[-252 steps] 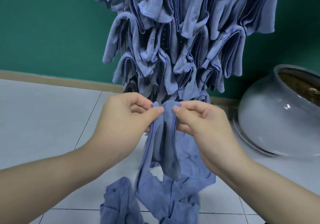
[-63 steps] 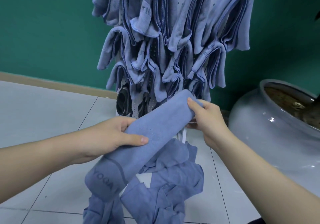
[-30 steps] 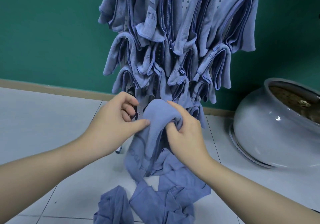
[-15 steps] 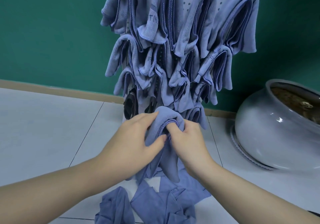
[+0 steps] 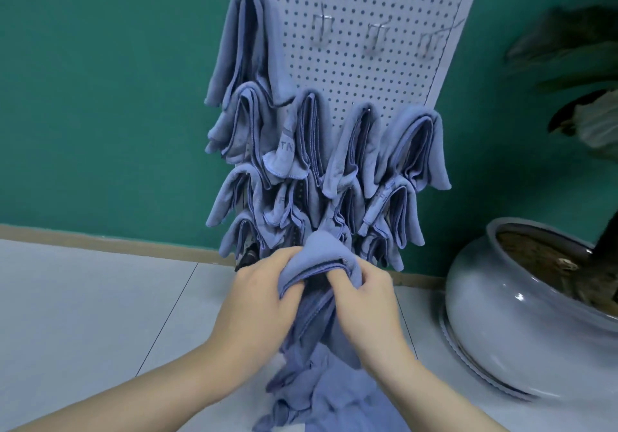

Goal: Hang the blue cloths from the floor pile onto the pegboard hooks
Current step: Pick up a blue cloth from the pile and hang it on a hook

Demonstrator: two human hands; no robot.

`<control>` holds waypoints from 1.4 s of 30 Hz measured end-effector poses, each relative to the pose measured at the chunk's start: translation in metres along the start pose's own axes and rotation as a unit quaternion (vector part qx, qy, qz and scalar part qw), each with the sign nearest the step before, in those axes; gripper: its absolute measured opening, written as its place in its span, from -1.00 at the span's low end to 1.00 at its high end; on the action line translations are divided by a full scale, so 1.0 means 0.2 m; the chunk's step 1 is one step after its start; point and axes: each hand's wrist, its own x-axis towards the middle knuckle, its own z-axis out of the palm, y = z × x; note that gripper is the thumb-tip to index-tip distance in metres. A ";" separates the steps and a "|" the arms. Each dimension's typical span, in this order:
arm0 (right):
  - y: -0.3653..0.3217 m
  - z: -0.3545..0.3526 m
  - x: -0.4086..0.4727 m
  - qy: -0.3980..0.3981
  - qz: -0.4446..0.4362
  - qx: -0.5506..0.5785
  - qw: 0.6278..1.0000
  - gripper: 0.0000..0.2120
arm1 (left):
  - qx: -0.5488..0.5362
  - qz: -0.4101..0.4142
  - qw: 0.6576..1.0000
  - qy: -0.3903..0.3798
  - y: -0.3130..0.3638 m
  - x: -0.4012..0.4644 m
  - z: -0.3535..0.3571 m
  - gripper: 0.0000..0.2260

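A folded blue cloth [image 5: 321, 254] is draped at the bottom of the white pegboard [image 5: 374, 74], its fold uppermost. My left hand [image 5: 257, 301] grips its left side and my right hand [image 5: 364, 298] grips its right side, fingers curled into the fold. Its lower end hangs between my hands. Several hung blue cloths [image 5: 354, 151] fill the board's lower rows, and one [image 5: 247, 47] hangs higher at the left. Bare metal hooks [image 5: 376, 37] stick out higher up. The floor pile of blue cloths [image 5: 327, 401] lies under my wrists.
A large grey glazed plant pot [image 5: 521, 318] with soil stands on the floor at the right, leaves above it. A green wall with a tan skirting board [image 5: 110, 242] runs behind. White floor tiles [image 5: 83, 314] spread to the left.
My view has tilted up, showing the bare upper pegboard and hooks. Both hands keep hold of the folded cloth at the board's bottom; the right fingers now curl under the fold.
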 end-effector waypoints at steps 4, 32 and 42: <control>-0.22 -0.10 0.12 0.037 -0.082 -0.010 0.996 -0.74 | -0.009 0.056 0.997 0.047 0.19 0.23 -0.06 -0.59; -1.30 -0.06 1.09 0.099 -0.219 -0.056 0.969 -0.63 | 0.076 0.052 0.978 0.188 0.76 1.44 -0.60 -0.61; -1.19 0.00 1.26 0.095 -0.217 -0.114 0.965 -0.57 | 0.013 -0.017 0.982 0.185 0.57 1.62 -0.42 -0.61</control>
